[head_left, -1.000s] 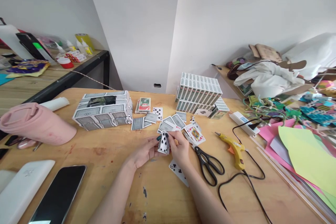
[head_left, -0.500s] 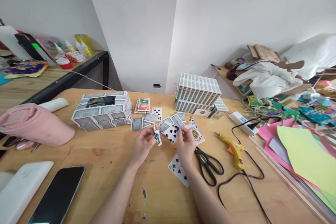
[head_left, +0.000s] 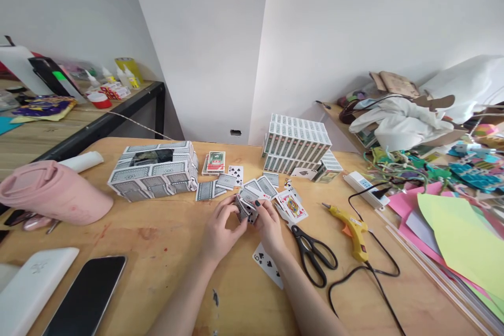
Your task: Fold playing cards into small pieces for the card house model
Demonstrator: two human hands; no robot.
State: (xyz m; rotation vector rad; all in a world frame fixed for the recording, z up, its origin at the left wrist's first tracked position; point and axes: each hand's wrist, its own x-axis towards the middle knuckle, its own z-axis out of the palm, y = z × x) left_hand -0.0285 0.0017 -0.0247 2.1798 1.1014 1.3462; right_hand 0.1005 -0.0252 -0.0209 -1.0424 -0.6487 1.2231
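Observation:
My left hand [head_left: 220, 228] and my right hand [head_left: 269, 223] meet at the middle of the wooden table, both pinched on a small bent playing card [head_left: 246, 209] held between them, its patterned back up. Just behind my fingers lies a scatter of loose playing cards [head_left: 260, 187], some face up, some face down. A six of spades [head_left: 269, 264] lies face up beside my right wrist. Black scissors [head_left: 314, 250] rest to the right of my right hand.
A box covered in card backs [head_left: 155, 169] stands at the left, stacked card packs [head_left: 298, 140] at the back. A yellow glue gun [head_left: 352, 224] with its black cord, a power strip [head_left: 364, 187] and coloured paper [head_left: 457, 231] lie right. A pink roll [head_left: 51, 194], a phone [head_left: 88, 294] sit left.
A second ago both hands held a spade card upright; then they drew apart with pieces in each. Now they have come together again on a bent card, back side up.

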